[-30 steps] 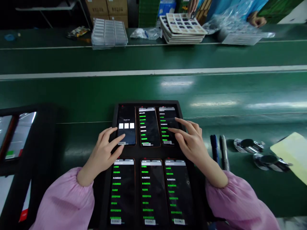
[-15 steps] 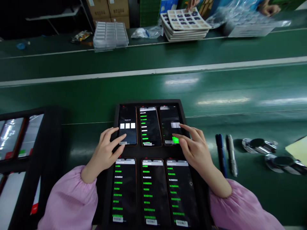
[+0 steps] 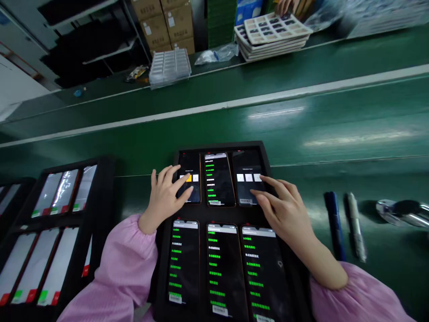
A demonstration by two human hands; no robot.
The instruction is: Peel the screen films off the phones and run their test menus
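Observation:
A black foam tray [image 3: 219,146] holds smartphones in two rows of three, all with lit screens. My left hand [image 3: 166,197] has its fingers spread over the top-left phone [image 3: 191,158]; the index fingertip is at a yellow tile between white ones. My right hand [image 3: 288,212] is open too, its index fingertip at the rightmost white tile on the top-right phone [image 3: 246,159]. Between them, the top-middle phone [image 3: 219,179] shows a list in green and white text. Similar lists fill the bottom-left phone [image 3: 187,264], bottom-middle phone [image 3: 224,268] and bottom-right phone [image 3: 261,268].
Another black tray [image 3: 89,223] with phones lies at left. A blue marker [image 3: 334,223], a silver pen [image 3: 355,226] and a chrome-and-black object [image 3: 402,212] lie at right. Across the bench, a person's hand [image 3: 286,6] touches stacked white trays [image 3: 275,33].
The camera view has shifted. My left index finger has moved onto the tiles, one now yellow. The top-right phone's screen has changed to three white tiles, with my right hand still over it.

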